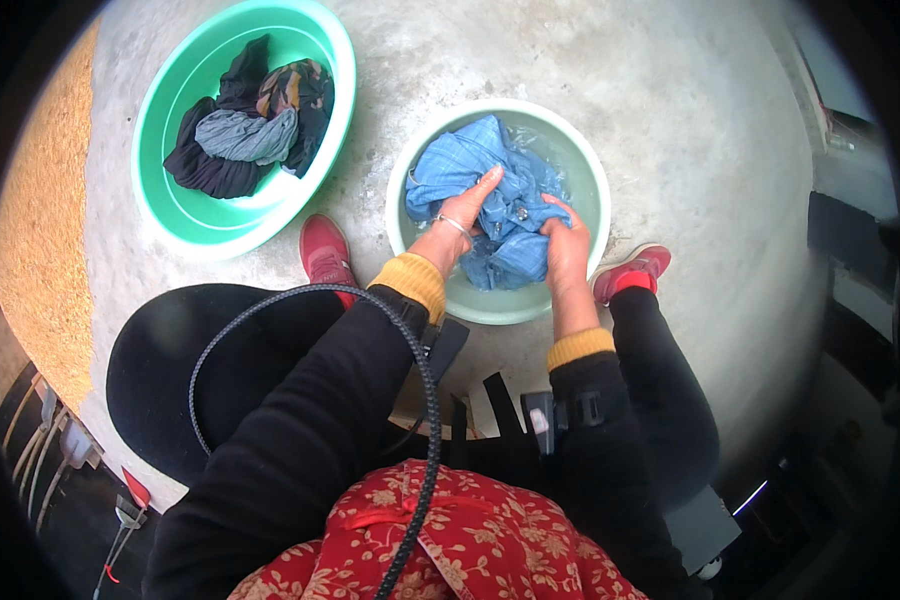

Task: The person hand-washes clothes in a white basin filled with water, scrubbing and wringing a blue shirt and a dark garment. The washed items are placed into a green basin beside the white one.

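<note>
A blue garment (457, 154), wet and bunched, lies partly in the water of a pale green plastic basin (602, 217) on the floor between my feet. My left hand (465, 214), with a silver bangle at the wrist, grips the garment near its middle, thumb on top. On the right side of the same cloth, my right hand (568, 236) pinches a fold between thumb and fingers. Small shiny round fasteners show on the fabric between the hands. Some of my left fingers are hidden by the cloth.
A larger green plastic tub (146, 142) at the upper left holds dark clothes (217, 161) and a grey cloth (247, 136). My red shoes (327, 251) flank the basin on the concrete floor. A braided black cable (427, 382) loops over my left arm. Yellow grain-like material (45, 262) lies far left.
</note>
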Action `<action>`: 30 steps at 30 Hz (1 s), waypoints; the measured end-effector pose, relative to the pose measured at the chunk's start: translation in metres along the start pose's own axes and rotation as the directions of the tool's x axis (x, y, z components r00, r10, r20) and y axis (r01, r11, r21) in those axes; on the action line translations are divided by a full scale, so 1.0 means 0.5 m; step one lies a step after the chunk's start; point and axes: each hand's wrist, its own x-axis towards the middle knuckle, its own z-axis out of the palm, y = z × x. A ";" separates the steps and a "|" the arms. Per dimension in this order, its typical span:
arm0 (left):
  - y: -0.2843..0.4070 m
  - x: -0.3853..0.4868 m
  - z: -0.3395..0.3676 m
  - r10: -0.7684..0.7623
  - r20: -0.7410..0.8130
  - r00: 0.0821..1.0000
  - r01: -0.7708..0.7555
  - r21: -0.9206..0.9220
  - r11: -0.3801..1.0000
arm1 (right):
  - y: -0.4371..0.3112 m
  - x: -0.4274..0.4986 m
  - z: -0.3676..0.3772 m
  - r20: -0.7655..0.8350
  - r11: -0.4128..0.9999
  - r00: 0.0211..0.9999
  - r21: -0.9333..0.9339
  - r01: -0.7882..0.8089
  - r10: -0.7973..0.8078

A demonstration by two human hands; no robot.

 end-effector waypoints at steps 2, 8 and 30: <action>0.003 -0.008 0.018 0.039 -0.035 0.999 -0.043 -0.119 0.992 | -0.027 -0.051 0.023 0.021 0.935 0.949 -0.163 0.315 -0.316; -0.005 0.025 0.034 0.073 -0.118 0.990 -0.086 -0.113 0.990 | -0.070 -0.137 0.093 0.161 0.628 0.788 -0.520 0.579 -0.594; -0.023 0.002 0.036 0.310 -0.301 0.902 -0.295 0.096 0.951 | 0.034 0.037 0.008 -0.224 0.982 0.974 -0.187 -0.018 -0.025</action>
